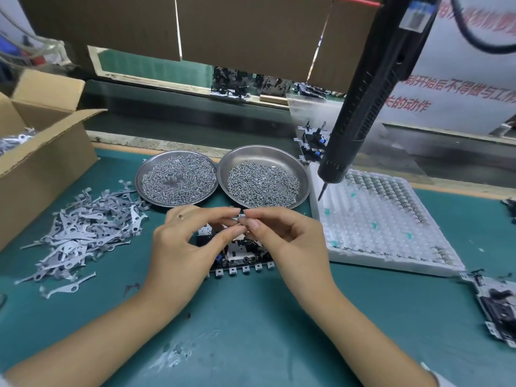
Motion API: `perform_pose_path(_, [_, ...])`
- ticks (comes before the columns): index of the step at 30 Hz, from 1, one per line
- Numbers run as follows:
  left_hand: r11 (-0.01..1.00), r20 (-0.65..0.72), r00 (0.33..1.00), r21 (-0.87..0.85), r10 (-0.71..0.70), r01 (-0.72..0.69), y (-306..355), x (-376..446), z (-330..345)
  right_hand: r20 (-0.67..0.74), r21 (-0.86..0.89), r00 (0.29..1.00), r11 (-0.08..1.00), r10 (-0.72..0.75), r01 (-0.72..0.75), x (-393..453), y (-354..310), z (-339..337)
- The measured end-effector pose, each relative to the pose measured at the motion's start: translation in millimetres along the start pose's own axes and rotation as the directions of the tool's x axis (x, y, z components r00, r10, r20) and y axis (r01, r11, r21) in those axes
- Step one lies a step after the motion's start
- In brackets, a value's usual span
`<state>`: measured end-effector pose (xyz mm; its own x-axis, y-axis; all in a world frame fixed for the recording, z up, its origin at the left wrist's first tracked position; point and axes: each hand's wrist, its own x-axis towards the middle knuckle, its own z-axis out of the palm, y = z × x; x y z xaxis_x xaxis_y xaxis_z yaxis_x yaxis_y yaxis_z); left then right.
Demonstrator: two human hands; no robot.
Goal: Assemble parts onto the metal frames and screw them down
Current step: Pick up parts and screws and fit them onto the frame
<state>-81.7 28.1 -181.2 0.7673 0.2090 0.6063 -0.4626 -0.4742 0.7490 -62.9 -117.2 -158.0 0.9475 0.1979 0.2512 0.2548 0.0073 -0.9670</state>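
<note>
- Left hand (181, 244) and right hand (282, 236) meet above a metal frame (237, 255) on the green counter (251, 317), their fingers (223, 212) pinching a small part (241, 217) between them.
- Two round steel dishes of screws (176, 178) (263, 177) sit side by side just behind the hands.
- A heap of grey metal levers (83, 233) lies to the left, near an open cardboard box (42, 141).
- A white tray (377, 222) lies to the right, under a hanging black electric screwdriver (363, 101).
- Another frame (497, 305) lies at the right edge.
</note>
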Motion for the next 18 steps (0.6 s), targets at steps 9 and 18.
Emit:
perform_pose_path(9, [0.991,0.013,0.992,-0.044,-0.126,0.127,-8,1,-1,0.315,-0.574,0.917,0.819,0.244,-0.021,10,-39,-65])
perform_pose_path(18, [0.984,0.022,0.986,-0.059,-0.168,0.169,-15,1,0,-0.224,-0.94,0.965,0.233,0.137,-0.251,35,-31,-220])
